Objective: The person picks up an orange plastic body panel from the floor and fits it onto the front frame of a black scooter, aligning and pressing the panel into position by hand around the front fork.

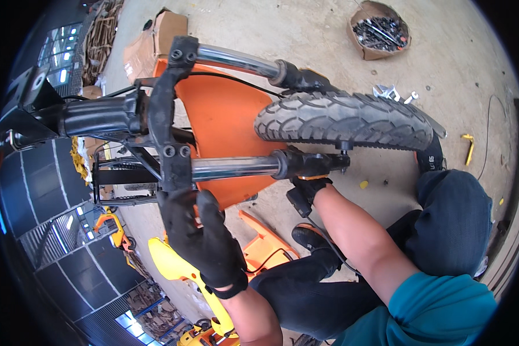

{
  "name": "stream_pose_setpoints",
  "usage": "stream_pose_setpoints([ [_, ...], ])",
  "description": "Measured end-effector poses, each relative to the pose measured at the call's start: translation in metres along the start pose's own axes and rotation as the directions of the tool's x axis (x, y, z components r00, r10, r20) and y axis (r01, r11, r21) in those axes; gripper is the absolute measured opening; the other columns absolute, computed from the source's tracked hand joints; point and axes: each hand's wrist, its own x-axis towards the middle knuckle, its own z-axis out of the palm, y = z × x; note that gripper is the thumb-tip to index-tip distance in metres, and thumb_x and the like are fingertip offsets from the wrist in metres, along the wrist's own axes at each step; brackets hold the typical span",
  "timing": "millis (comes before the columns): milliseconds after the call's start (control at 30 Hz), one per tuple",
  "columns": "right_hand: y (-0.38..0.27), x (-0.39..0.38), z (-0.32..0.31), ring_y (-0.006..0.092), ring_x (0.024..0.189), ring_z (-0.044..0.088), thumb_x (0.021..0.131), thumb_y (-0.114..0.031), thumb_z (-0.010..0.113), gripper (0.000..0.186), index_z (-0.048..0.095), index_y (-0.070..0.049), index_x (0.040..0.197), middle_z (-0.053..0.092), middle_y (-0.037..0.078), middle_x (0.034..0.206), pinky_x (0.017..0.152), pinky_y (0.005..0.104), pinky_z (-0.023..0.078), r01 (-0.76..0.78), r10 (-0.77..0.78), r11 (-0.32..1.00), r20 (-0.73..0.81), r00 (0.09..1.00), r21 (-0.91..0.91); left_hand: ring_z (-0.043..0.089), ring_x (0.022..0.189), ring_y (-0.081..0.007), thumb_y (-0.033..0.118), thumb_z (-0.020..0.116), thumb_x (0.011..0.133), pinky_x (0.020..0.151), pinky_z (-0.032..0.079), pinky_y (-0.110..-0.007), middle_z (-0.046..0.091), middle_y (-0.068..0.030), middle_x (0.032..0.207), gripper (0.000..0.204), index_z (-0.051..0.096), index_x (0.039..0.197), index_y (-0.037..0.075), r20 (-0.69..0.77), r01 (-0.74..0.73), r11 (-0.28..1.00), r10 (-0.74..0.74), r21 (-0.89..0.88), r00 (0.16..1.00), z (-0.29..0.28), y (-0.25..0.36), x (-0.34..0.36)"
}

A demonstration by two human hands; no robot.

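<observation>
A black front fork with chrome tubes (233, 166) lies sideways, its thick-treaded tyre (346, 120) at the right end. My left hand (205, 233), in a black glove, is at the near end of the fork crown (175, 167), with fingers curled against it and the thumb apart. My right hand (314, 189), also gloved, is under the lower end of the near fork leg (308, 164); its fingers are hidden. A small black box (298, 203) with a cable sits by that hand. Behind the fork is an orange fender (225, 121).
A cardboard box of metal parts (380, 37) stands at the far right, with wrenches (393, 93) on the floor nearer the tyre. A yellow-handled tool (468, 149) lies at right. Orange (262, 239) and yellow body parts (176, 259) are below; my bent knee (455, 219) is at right.
</observation>
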Motion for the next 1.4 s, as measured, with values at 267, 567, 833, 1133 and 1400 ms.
stream_pose_setpoints([
  [267,-0.003,0.008,0.009,0.0221,0.080,0.067,0.097,-0.031,0.059,0.030,0.056,-0.004,0.109,0.067,0.015,0.099,0.071,0.0352,0.057,-0.006,0.006,1.000,0.006,1.000,-0.014,0.059,0.113,-0.0326,0.004,0.067,0.082,0.108,0.034,-0.052,0.068,-0.0118,0.108,0.006,0.063,0.085,0.000,0.017,-0.155,0.984,0.154,0.093,0.988,-0.012,-0.010,-0.012],
  [567,0.005,0.003,0.008,0.0221,0.079,0.067,0.098,-0.032,0.058,0.030,0.057,-0.004,0.108,0.067,0.016,0.098,0.071,0.0354,0.057,-0.033,0.033,0.999,-0.003,0.999,-0.028,0.053,0.124,-0.0351,0.008,0.071,0.082,0.112,0.031,-0.053,0.067,-0.0109,0.120,0.009,0.066,0.084,0.001,0.072,-0.150,0.974,0.139,0.171,0.988,-0.020,-0.013,-0.021],
  [833,0.010,0.006,0.006,0.0222,0.078,0.067,0.099,-0.033,0.057,0.030,0.057,-0.005,0.107,0.068,0.016,0.098,0.070,0.0356,0.058,-0.033,0.031,0.998,-0.034,0.999,-0.055,0.053,0.119,-0.0307,0.005,0.072,0.082,0.097,0.043,-0.041,0.063,-0.0144,0.126,0.012,0.064,0.090,0.000,0.133,-0.185,0.954,0.157,0.236,0.979,-0.013,-0.020,-0.020],
  [1133,0.026,0.027,0.044,0.0222,0.078,0.068,0.100,-0.035,0.055,0.030,0.057,-0.005,0.106,0.068,0.016,0.097,0.070,0.0359,0.058,-0.015,0.013,0.999,-0.074,0.997,-0.029,0.051,0.121,-0.0342,0.008,0.077,0.076,0.104,0.035,-0.045,0.064,-0.0106,0.121,0.016,0.064,0.083,0.002,0.169,-0.204,0.895,0.148,0.396,0.974,-0.005,-0.006,-0.014],
  [1400,0.031,0.013,0.044,0.0223,0.077,0.068,0.100,-0.036,0.054,0.031,0.058,-0.005,0.105,0.068,0.016,0.096,0.070,0.0361,0.058,-0.029,0.024,0.998,-0.099,0.995,-0.055,0.047,0.128,-0.0369,0.017,0.079,0.078,0.111,0.029,-0.058,0.060,-0.0103,0.123,0.021,0.066,0.090,0.007,0.135,-0.179,0.854,0.128,0.488,0.982,-0.003,-0.018,-0.010],
])
